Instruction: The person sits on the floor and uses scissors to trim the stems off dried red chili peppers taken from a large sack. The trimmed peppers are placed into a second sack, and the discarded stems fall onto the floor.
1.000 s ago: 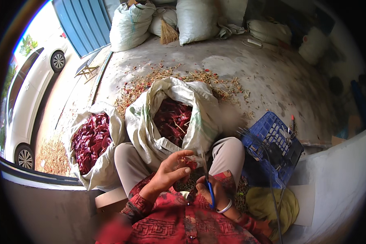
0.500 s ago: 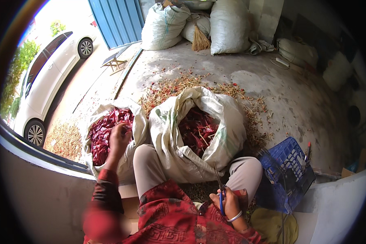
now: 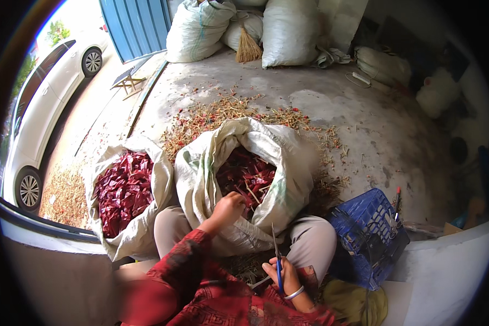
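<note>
My left hand (image 3: 227, 209) is at the near edge of the larger white woven sack (image 3: 198, 168). Its fingers are bent closed, and what they hold, if anything, is hidden. Dark red dried chilies (image 3: 250, 169) with some pale stems show inside that sack. To its left, a smaller white sack (image 3: 164, 187) stands full of dried red chilies (image 3: 124, 187). Down by my right knee, my right hand (image 3: 289, 278) grips blue-handled scissors (image 3: 279, 266), blades pointing up toward the larger sack.
A blue plastic crate (image 3: 367, 233) stands tilted to my right, beside an olive cloth (image 3: 358, 304). Stem scraps (image 3: 206, 119) litter the floor behind the sacks. Farther back are bulging white sacks (image 3: 290, 35), a straw broom (image 3: 248, 46) and a folding stool (image 3: 127, 81). A white car (image 3: 54, 92) is outside.
My left hand has moved right, from the chilies in the smaller sack to the front of the larger one. The view has shifted; my right hand still holds the scissors.
</note>
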Demonstrator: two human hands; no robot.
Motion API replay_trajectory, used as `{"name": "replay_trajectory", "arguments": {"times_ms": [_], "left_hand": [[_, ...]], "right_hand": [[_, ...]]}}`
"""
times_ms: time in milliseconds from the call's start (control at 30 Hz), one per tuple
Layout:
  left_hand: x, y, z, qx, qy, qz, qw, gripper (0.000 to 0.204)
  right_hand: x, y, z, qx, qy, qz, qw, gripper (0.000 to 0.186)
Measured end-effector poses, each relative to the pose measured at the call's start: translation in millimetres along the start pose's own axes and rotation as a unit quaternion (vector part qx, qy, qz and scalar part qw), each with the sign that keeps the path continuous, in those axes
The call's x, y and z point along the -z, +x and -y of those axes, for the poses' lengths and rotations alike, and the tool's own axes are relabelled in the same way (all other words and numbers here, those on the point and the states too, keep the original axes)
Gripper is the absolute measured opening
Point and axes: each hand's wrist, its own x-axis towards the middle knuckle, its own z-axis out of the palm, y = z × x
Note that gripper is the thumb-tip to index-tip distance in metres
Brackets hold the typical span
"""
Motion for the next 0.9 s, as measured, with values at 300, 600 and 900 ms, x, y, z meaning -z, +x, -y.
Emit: {"name": "replay_trajectory", "arguments": {"times_ms": [300,600,900], "left_hand": [[-55.8,4.8,34.0,0.093,0.206,0.142,0.964,0.019],[-28.1,-105.1,66.1,0.195,0.006,0.146,0.970,0.022],[22.6,-80.3,7.9,0.274,-0.408,-0.041,0.870,0.027]], "right_hand": [[-6.4,-1.7,-8.5,-0.017,-0.002,0.060,0.998,0.042],[-21.4,-6.8,-14.5,0.034,-0.074,0.144,0.986,0.046],[-27.1,-22.1,-10.8,0.005,0.008,0.203,0.979,0.040]]}}
